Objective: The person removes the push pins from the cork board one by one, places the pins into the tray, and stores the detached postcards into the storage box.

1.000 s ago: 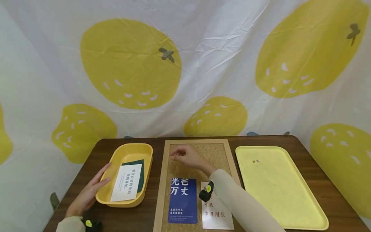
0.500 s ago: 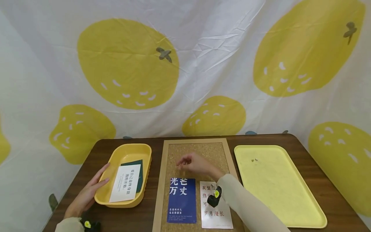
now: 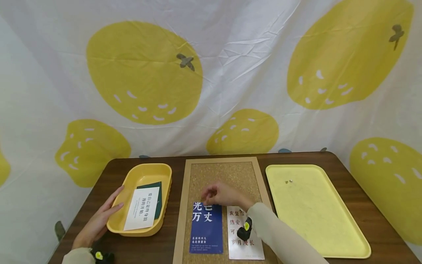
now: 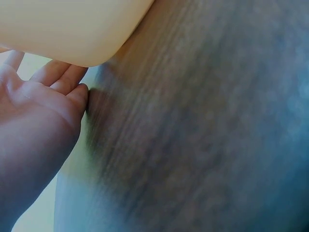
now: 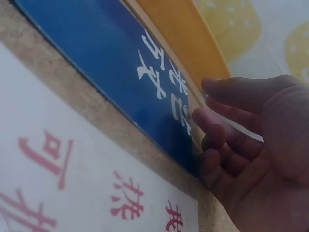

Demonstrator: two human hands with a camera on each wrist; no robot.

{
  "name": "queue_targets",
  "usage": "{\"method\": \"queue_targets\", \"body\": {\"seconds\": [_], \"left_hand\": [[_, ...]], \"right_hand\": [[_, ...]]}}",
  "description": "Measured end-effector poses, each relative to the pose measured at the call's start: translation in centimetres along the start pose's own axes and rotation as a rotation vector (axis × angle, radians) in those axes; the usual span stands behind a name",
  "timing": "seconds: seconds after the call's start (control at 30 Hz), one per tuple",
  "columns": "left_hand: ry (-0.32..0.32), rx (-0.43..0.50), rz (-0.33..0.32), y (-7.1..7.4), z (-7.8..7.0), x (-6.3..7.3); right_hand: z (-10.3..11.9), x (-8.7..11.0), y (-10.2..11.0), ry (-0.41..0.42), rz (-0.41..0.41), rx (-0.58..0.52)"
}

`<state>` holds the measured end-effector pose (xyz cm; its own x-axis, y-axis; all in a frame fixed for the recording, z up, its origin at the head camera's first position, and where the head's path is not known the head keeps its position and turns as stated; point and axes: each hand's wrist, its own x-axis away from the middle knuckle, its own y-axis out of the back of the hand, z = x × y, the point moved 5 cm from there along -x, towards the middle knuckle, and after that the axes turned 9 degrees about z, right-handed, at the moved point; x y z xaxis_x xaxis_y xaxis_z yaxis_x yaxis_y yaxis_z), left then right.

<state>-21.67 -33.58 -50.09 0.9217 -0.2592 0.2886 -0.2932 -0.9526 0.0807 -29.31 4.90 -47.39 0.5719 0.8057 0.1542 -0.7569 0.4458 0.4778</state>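
A yellow plastic basin (image 3: 145, 232) stands at the left of the table. My left hand (image 3: 99, 220) grips its near left side, thumb over the rim and fingers along the outer wall; in the left wrist view several fingers (image 4: 60, 75) lie against the basin's underside. Inside rest a white printed card (image 3: 141, 209) and a dark green card (image 3: 159, 205). My right hand (image 3: 222, 193) is at the top edge of a blue card (image 3: 206, 233) on a framed corkboard (image 3: 230, 171). Its fingers are curled; whether they pinch something small cannot be seen.
A white card with red characters (image 3: 245, 251) lies beside the blue one, partly under my right forearm. To the right, a pale yellow tray (image 3: 319, 212) holds two tiny metallic pieces (image 3: 288, 181). A lemon-patterned cloth (image 3: 217, 80) hangs behind the table.
My right hand has come down from the upper part of the corkboard to the blue card's top edge, now covering part of its lettering. My left hand has stayed at the basin.
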Motion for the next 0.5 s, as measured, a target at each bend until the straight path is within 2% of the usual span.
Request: {"method": "queue_targets", "body": {"seconds": [0.1,0.33,0.5], "left_hand": [[-0.016,0.006,0.007,-0.06,0.01,0.04],[0.017,-0.002,-0.004,-0.01,0.04,0.02],[0.007,-0.005,-0.003,0.01,-0.01,0.04]], "right_hand": [[-0.15,0.00,-0.06,0.003,0.007,0.008],[-0.58,0.05,-0.01,-0.015,-0.014,0.081],[-0.60,0.01,-0.20,-0.020,-0.019,0.117]]}}
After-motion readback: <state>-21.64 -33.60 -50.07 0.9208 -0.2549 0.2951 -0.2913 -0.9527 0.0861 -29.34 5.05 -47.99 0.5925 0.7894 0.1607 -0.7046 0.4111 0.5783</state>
